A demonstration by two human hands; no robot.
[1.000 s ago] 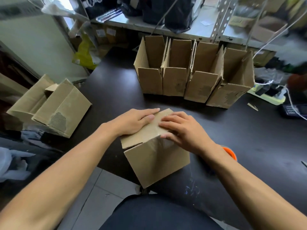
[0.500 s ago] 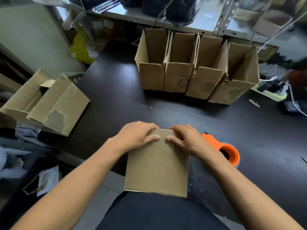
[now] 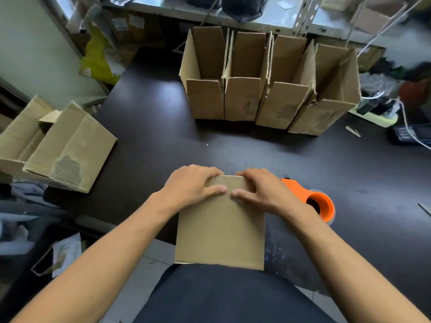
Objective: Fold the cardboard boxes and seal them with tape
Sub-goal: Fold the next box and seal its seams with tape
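Left hand (image 3: 191,186) and right hand (image 3: 261,191) grip the far edge of the cardboard box (image 3: 220,226) at the table's (image 3: 151,127) near edge, fingers curled over and hidden behind it. The right wrist partly covers the orange tape dispenser (image 3: 314,201). Four open boxes (image 3: 268,96) stand behind; their interiors cannot be seen.

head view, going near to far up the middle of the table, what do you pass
box being held → left hand and right hand gripping its far edge → bare dark table → row of four open boxes → metal shelf
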